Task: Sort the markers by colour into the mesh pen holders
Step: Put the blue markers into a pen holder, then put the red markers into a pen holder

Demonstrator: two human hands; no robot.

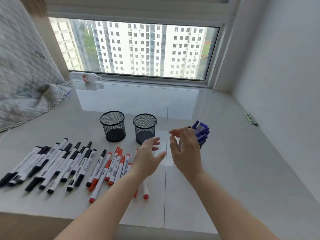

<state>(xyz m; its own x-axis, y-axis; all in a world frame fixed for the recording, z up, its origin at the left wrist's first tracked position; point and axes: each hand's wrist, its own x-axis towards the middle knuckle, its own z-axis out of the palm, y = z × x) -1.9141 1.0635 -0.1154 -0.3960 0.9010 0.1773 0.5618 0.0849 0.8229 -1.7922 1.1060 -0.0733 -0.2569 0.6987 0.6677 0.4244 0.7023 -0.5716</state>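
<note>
Both forearms reach in from the bottom edge over the pale glossy counter. On the left hand the fingers are spread and relaxed, holding nothing, hovering above the right end of the red markers. On the right hand the fingers are loosely apart and slightly bent, also holding nothing; whether they touch what is behind them I cannot tell.

Just behind the right hand stands a third mesh holder, mostly hidden by the hand, with a bunch of blue markers sticking up out of it.

Two more black mesh holders stand side by side further left: the left mesh holder and the middle mesh holder, with no markers showing in either.

Red markers lie loose in a row on the counter, partly covered by the left wrist. Left of them lies a larger heap of black markers, overlapping one another.

Far back by the window a plastic bottle lies on its side. A quilted blanket is bunched at the far left.
</note>
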